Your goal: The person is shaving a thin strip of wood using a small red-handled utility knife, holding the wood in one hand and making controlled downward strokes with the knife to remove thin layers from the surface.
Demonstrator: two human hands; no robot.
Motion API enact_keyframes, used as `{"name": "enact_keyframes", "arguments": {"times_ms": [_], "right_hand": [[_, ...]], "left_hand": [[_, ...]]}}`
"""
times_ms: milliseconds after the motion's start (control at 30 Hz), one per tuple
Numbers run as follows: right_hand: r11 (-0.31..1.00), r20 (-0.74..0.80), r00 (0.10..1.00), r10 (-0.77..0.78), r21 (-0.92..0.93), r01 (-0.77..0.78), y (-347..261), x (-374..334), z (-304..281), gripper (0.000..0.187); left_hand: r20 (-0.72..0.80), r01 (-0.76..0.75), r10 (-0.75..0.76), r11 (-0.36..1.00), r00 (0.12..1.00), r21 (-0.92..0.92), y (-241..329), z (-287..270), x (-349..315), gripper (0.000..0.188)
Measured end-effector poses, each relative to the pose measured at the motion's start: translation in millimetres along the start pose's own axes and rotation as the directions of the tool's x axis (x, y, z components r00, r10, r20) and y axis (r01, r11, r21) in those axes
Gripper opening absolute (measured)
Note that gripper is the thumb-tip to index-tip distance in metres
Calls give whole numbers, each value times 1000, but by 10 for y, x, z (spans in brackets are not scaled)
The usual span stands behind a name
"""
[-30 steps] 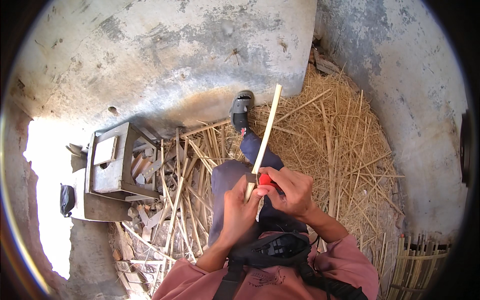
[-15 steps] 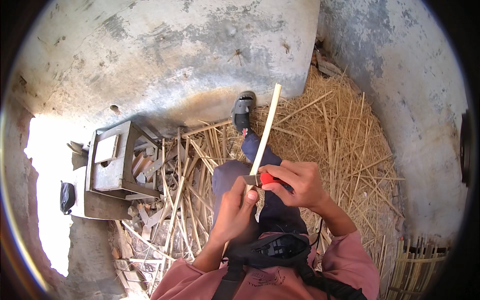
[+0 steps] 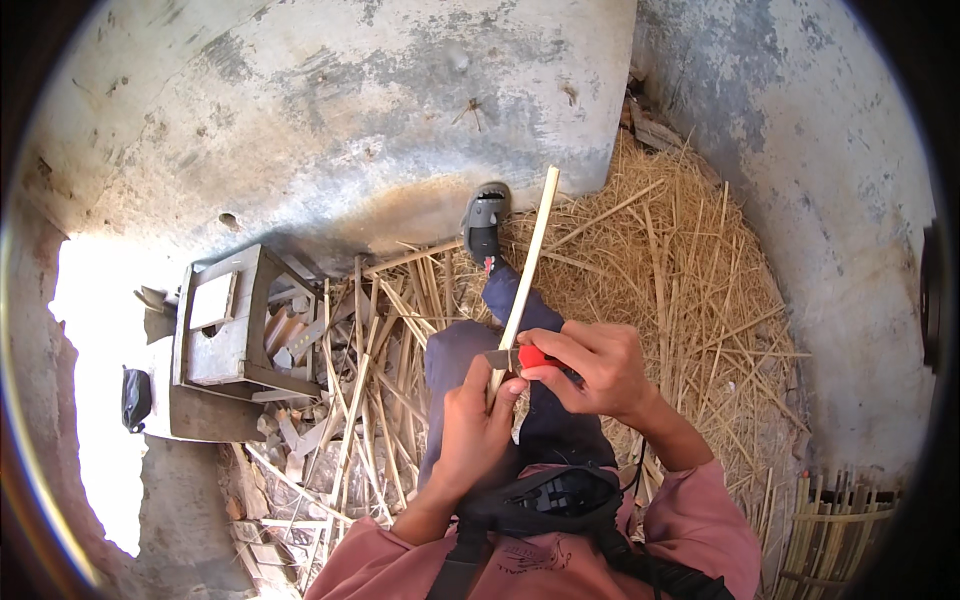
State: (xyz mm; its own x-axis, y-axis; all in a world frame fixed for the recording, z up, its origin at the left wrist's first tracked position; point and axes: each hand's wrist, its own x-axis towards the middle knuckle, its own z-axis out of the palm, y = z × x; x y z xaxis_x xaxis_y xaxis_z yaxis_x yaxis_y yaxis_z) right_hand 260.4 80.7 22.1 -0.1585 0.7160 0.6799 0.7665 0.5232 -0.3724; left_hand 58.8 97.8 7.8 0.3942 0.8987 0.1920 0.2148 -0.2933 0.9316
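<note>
My left hand (image 3: 478, 425) grips the lower part of a pale split-bamboo strip (image 3: 531, 262), which slants up and slightly right above my legs. In my right hand (image 3: 598, 370) is a knife (image 3: 501, 358) with a red handle. Its short, dark blade lies across the strip, just above my left thumb and fingertips. Both hands are close together over my lap, and the blade's contact with the strip is partly covered by my fingers.
Bamboo sticks (image 3: 365, 400) and a heap of fine shavings (image 3: 670, 270) cover the floor. A worn wooden cabinet (image 3: 222, 330) stands at left near a bright opening. Worn walls (image 3: 330, 110) rise ahead and right. A woven bamboo piece (image 3: 835, 535) stands lower right.
My left hand has shifted slightly downward along the strip and its thumb has moved right, beneath the blade. The right hand and knife stay almost in place.
</note>
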Motion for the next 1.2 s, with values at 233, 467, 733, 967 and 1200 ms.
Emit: {"name": "enact_keyframes", "arguments": {"times_ms": [233, 467, 733, 967, 1200], "right_hand": [[999, -52, 998, 22, -47, -24, -14, -21, 55, 32], [995, -86, 996, 22, -94, -30, 30, -44, 85, 33], [992, -92, 995, 29, -118, -40, 38, -11, 90, 29], [982, -411, 898, 156, -33, -186, 429, 155, 138, 27], [689, -494, 639, 590, -106, -717, 1405, 152, -689, 50]], "left_hand": [[-49, -53, 63, 984, 997, 172, 16, 31, 3, 21], [-32, -31, 39, 975, 999, 222, 47, 13, 15, 19], [-43, -52, 65, 967, 997, 248, -68, 7, -16, 20], [26, 26, -36, 952, 999, 306, -166, 17, -190, 22], [88, 143, -182, 931, 979, 335, -378, -18, -320, 28]]}}
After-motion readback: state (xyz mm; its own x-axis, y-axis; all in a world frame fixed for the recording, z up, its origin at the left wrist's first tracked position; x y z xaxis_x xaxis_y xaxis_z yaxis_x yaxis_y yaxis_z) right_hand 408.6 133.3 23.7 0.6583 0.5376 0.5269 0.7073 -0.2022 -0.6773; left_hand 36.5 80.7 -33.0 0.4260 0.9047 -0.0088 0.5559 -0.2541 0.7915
